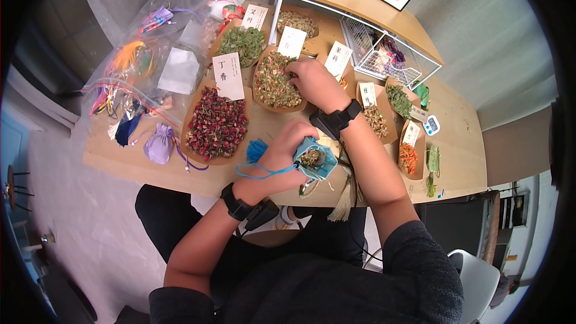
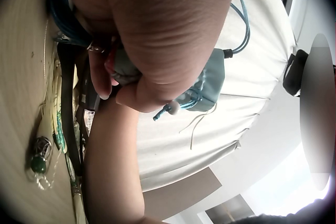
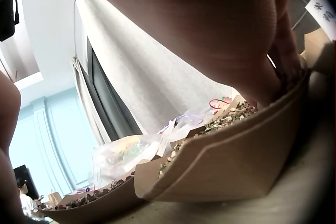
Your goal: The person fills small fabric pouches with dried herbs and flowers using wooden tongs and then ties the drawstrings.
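My left hand [image 1: 281, 155] grips a light blue drawstring pouch [image 1: 327, 165] by its side, mouth open upward. Dried herb bits [image 1: 311, 157] show inside the pouch. In the left wrist view, fingers and thumb wrap the pouch [image 2: 212, 85], hiding part of it. My right hand [image 1: 318, 84] reaches over a brown paper tray of mixed dried flowers and herbs [image 1: 275, 87]. Its curled fingers dip into the mix at the tray's right side. The right wrist view shows thumb and fingers of the right hand [image 3: 226, 40] down in the herbs [image 3: 231, 118], tips hidden.
Left of that tray stands a tray of dark red dried rosebuds [image 1: 216, 126]; behind it, one of green leaves [image 1: 240, 47]. Smaller trays, one with orange flowers [image 1: 408, 159], stand right. A plastic bag of tassels [image 1: 129, 54], a purple pouch [image 1: 159, 145] and a white timer [image 1: 431, 125] lie around.
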`<action>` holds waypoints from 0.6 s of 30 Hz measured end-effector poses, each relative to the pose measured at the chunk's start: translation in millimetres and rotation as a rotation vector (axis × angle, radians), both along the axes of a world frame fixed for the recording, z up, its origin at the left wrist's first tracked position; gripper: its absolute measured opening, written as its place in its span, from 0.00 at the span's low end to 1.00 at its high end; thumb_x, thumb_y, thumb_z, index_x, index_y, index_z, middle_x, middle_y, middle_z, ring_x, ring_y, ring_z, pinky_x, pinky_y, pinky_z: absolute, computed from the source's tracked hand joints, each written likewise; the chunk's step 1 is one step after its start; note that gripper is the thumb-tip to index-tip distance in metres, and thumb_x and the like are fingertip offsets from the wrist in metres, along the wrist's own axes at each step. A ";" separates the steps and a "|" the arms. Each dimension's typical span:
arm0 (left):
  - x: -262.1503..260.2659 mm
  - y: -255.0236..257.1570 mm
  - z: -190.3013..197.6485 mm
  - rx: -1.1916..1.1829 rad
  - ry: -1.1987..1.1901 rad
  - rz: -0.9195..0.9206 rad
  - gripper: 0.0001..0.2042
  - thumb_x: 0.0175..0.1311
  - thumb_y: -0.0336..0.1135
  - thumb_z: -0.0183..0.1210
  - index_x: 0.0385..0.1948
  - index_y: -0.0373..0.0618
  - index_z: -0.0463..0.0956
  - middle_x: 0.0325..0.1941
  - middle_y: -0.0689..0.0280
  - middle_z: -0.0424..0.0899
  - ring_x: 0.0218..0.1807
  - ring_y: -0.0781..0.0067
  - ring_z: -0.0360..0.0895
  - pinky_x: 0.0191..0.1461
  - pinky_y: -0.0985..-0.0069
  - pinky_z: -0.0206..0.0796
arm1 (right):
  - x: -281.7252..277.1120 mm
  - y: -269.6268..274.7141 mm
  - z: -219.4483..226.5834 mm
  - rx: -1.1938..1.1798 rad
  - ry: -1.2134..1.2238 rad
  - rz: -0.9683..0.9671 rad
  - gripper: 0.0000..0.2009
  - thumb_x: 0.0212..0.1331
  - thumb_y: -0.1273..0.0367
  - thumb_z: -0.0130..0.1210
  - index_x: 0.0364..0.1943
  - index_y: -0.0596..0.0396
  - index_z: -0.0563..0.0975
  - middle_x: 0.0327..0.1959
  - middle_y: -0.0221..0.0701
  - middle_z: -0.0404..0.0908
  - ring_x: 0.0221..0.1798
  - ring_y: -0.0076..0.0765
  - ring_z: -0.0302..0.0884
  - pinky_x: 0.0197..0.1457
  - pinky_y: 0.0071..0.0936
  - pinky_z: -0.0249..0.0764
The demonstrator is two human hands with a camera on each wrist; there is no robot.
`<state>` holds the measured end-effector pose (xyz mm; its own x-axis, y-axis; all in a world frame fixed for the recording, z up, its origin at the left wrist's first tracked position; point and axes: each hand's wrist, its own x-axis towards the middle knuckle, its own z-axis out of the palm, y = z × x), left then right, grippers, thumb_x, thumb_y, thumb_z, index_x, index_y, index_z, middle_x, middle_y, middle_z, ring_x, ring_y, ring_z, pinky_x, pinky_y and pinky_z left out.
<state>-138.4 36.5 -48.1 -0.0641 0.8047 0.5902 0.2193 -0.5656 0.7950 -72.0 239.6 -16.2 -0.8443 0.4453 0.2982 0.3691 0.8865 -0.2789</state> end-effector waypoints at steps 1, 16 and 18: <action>-0.1 -0.1 0.3 -0.003 0.000 0.000 0.28 0.45 0.24 0.72 0.50 0.45 0.69 0.49 0.57 0.73 0.52 0.51 0.74 0.58 0.64 0.68 | -0.2 1.4 -1.1 -0.003 0.004 0.008 0.12 0.54 0.77 0.62 0.44 0.58 0.86 0.39 0.47 0.84 0.48 0.57 0.82 0.55 0.45 0.78; -0.2 0.0 -3.6 -0.018 -0.021 0.007 0.28 0.44 0.23 0.70 0.50 0.44 0.69 0.48 0.57 0.74 0.52 0.50 0.73 0.59 0.64 0.67 | 1.1 -2.6 30.7 -0.371 0.076 0.001 0.16 0.61 0.74 0.61 0.54 0.57 0.83 0.46 0.46 0.87 0.48 0.51 0.85 0.53 0.38 0.80; 0.1 1.3 -7.5 0.008 0.014 0.035 0.27 0.46 0.25 0.73 0.49 0.45 0.70 0.49 0.60 0.74 0.52 0.56 0.75 0.58 0.66 0.68 | -0.5 -0.7 30.4 -0.311 0.072 -0.021 0.17 0.61 0.73 0.60 0.55 0.57 0.82 0.47 0.48 0.87 0.49 0.55 0.85 0.55 0.40 0.80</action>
<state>-138.3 37.9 -55.6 -0.0838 0.7974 0.5976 0.2498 -0.5637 0.7873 -72.5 238.9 14.2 -0.8154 0.5418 0.2040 0.3559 0.7471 -0.5615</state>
